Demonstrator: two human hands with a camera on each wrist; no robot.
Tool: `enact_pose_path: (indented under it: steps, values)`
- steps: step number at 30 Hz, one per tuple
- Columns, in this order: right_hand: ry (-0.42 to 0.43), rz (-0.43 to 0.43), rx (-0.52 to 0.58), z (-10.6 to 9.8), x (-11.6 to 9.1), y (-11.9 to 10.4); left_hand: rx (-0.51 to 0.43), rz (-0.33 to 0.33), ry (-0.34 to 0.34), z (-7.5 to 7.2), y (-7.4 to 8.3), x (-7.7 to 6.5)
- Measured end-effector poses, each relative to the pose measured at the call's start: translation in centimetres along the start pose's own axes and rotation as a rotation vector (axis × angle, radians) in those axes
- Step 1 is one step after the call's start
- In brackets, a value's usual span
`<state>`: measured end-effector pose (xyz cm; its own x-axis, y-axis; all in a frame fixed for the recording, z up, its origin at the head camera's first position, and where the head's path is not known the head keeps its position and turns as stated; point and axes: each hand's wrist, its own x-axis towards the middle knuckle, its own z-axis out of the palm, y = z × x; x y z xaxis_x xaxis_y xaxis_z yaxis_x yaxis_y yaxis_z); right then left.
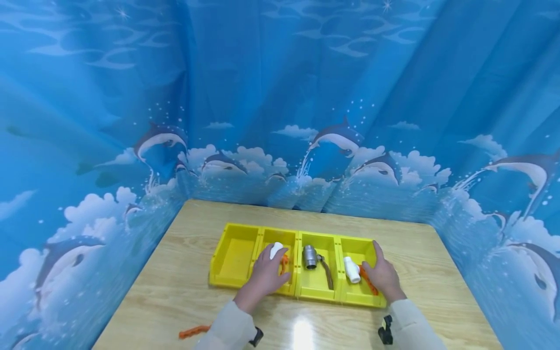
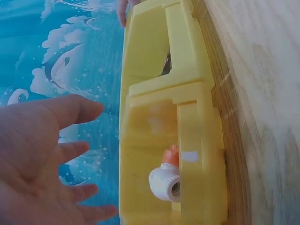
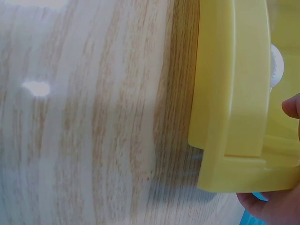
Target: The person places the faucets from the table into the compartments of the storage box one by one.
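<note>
A row of yellow bins (image 1: 233, 282) stands on the wooden table. My left hand (image 1: 266, 272) hovers over the second compartment from the left, fingers spread and holding nothing, as the left wrist view shows. Below it lies a white pipe fitting (image 2: 164, 182) with an orange handle (image 1: 284, 262). My right hand (image 1: 385, 277) straddles the right end wall, thumb inside and fingers outside; the thumb stands apart from the wall. Near that thumb lie another white fitting (image 1: 351, 270) and an orange handle (image 1: 368, 280). The third compartment holds a grey metal cylinder (image 1: 310, 256) and a brown, lever-like piece (image 1: 326, 273).
Another orange piece (image 1: 194, 332) lies on the table (image 1: 148, 287) in front, partly covered by my left sleeve. A blue curtain (image 1: 280, 97) printed with dolphins surrounds the table at the back and sides. The leftmost compartment (image 1: 238, 253) shows its bare floor.
</note>
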<state>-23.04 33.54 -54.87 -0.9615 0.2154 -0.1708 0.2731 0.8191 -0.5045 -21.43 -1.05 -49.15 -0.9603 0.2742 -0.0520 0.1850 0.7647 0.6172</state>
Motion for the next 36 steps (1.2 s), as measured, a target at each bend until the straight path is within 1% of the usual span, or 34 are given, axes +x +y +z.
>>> enact_pose_path:
  steps: [5,8,12,16,19,22,26,33,36]
  values:
    - [0.004,0.0,-0.014,-0.1,0.1,0.2,-0.019,0.039,0.045,-0.3,-0.6,-0.8]
    - [0.009,-0.001,-0.015,-0.1,0.1,0.2,-0.018,0.042,0.058,-0.6,-0.8,-1.4]
    - [-0.003,0.006,-0.002,0.1,0.1,0.1,-0.015,0.044,0.055,-1.2,-1.3,-2.2]
    - [-0.001,-0.001,-0.01,0.2,0.1,0.1,-0.04,0.07,0.044,-1.8,-2.2,-3.2]
    - [0.004,-0.007,-0.014,0.3,0.1,0.2,-0.048,0.105,0.055,-2.1,-3.1,-4.2]
    - [0.001,-0.003,-0.012,0.3,0.3,0.2,-0.051,0.117,0.071,-2.4,-3.7,-5.0]
    - [0.001,0.001,-0.014,0.2,0.3,0.3,-0.048,0.111,0.081,-2.8,-4.5,-5.9]
    - [0.007,-0.004,-0.008,0.4,0.5,0.4,-0.039,0.048,0.042,-3.0,-5.6,-7.7]
    - [0.007,-0.007,-0.004,0.2,0.4,0.3,-0.041,0.047,0.055,-2.8,-5.8,-8.2]
